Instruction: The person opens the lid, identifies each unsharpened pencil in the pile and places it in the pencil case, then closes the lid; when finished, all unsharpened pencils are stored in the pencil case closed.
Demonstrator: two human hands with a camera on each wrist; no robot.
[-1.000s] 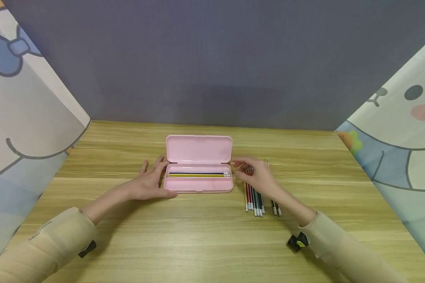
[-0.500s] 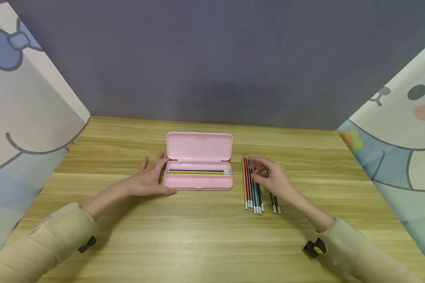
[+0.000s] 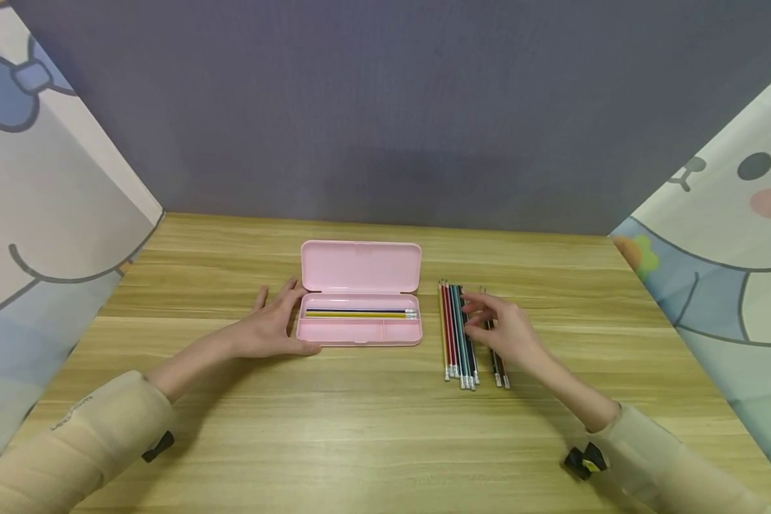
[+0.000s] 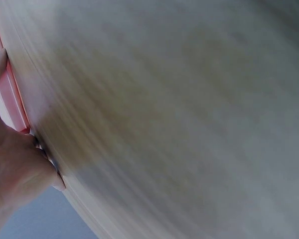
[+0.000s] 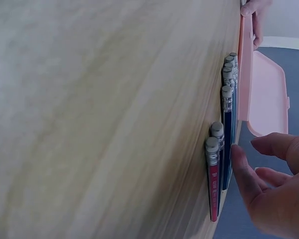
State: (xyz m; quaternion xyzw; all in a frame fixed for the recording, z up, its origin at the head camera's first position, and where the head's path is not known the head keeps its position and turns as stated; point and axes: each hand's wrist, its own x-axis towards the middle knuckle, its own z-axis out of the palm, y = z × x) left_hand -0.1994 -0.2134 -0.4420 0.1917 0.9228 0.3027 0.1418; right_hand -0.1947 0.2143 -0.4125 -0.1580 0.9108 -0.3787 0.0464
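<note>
Left hand [image 3: 271, 330] flat vs pink case [image 3: 360, 320], fingers spread, prob steadying it; right hand [image 3: 504, 332] fingers loosely curled over pencils [image 3: 459, 335], not pinching.

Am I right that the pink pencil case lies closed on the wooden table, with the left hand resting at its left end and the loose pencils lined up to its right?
Not quite: the pink pencil case is open, its lid raised and several pencils lying in its tray, as the head view shows. The rest holds: the left hand rests at its left end, and the loose pencils lie to its right on the wooden table.
</note>
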